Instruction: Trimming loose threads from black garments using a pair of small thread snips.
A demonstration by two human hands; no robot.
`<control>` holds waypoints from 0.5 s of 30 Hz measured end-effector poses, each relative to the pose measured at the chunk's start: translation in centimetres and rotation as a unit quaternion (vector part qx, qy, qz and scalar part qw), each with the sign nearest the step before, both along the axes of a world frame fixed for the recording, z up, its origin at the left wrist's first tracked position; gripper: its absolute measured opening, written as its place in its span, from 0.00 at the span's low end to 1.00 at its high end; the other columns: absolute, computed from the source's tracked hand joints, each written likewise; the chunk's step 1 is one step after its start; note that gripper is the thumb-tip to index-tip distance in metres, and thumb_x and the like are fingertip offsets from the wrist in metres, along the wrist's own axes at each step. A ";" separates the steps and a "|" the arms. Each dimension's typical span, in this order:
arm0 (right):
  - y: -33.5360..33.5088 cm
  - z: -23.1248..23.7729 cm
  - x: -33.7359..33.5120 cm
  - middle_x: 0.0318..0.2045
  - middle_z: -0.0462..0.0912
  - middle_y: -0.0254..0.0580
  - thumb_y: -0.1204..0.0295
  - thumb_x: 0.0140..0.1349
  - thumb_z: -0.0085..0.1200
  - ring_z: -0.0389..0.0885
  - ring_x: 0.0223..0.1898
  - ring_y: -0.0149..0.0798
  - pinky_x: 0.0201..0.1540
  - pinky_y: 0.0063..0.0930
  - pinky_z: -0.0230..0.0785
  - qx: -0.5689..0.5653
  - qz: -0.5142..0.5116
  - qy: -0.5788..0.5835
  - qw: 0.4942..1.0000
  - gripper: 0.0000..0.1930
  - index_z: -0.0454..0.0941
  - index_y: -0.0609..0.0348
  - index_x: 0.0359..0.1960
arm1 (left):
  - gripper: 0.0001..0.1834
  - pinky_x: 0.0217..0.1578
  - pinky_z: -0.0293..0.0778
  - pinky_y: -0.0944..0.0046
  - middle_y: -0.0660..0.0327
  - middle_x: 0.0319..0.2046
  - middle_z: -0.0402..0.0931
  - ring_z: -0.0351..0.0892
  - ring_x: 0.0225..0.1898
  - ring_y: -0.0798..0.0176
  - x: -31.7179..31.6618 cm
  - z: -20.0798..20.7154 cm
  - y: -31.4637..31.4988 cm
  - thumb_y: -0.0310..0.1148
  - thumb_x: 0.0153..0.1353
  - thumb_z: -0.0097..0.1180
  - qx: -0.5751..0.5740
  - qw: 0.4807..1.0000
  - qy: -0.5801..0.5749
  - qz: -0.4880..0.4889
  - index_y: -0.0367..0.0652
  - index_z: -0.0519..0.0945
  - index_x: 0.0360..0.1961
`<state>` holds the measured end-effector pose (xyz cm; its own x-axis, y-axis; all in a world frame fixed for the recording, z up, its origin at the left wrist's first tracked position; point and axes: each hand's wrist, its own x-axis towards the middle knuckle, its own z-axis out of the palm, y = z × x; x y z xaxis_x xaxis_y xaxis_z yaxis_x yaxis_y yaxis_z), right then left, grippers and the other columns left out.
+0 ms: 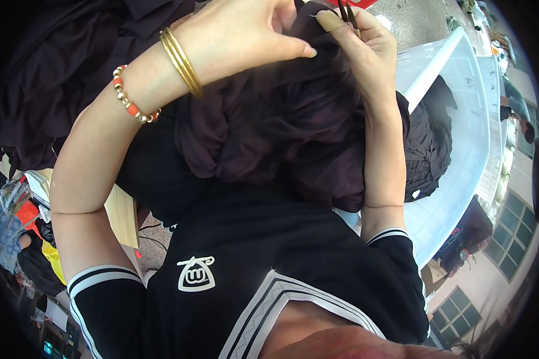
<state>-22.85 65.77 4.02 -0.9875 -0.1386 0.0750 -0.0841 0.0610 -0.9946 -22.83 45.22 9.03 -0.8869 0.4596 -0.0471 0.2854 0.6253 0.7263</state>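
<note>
Dark purplish-black cloth [269,125] lies bunched in my lap and rises to both hands at the top of the view. My left hand [239,39] is closed on an edge of it, the thumb stretched out along the fabric and some fingers hidden. Close by on the right, my right hand [368,54] presses its thumb against the same cloth. Small dark-bladed snips [346,13] are held in that hand too, their points upward and their handles mostly hidden in the fingers.
A pale translucent plastic tub [440,69] stands to my right, with crumpled black cloth [431,134] inside. More dark cloth [48,84] is heaped at the far left. A light wooden board [123,218] and mixed clutter lie beside my left elbow. A red item [360,3] shows at the top.
</note>
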 end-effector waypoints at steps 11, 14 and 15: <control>0.2 0.1 0.0 0.27 0.78 0.24 0.79 0.62 0.59 0.72 0.26 0.18 0.31 0.12 0.62 -0.026 -0.032 0.025 0.999 0.02 0.78 0.61 0.35 | 0.03 0.34 0.78 0.72 0.69 0.29 0.78 0.77 0.29 0.75 -2.9 -2.0 -1.7 0.27 0.63 0.58 0.229 0.903 -0.363 -0.031 0.39 0.81 0.35; -0.6 1.0 0.2 0.27 0.79 0.25 0.81 0.60 0.59 0.72 0.26 0.18 0.32 0.12 0.63 0.028 -0.012 0.080 0.996 0.06 0.78 0.62 0.38 | 0.03 0.35 0.78 0.72 0.68 0.29 0.79 0.79 0.30 0.74 -3.5 -2.3 -2.4 0.26 0.63 0.58 0.247 0.885 -0.393 -0.034 0.39 0.81 0.36; -1.0 1.6 0.5 0.28 0.79 0.26 0.82 0.59 0.60 0.71 0.26 0.18 0.31 0.12 0.62 0.070 -0.009 0.123 0.990 0.07 0.77 0.62 0.39 | 0.04 0.35 0.78 0.72 0.67 0.30 0.80 0.80 0.31 0.73 -3.7 -2.4 -2.7 0.26 0.63 0.57 0.248 0.884 -0.394 -0.035 0.39 0.81 0.38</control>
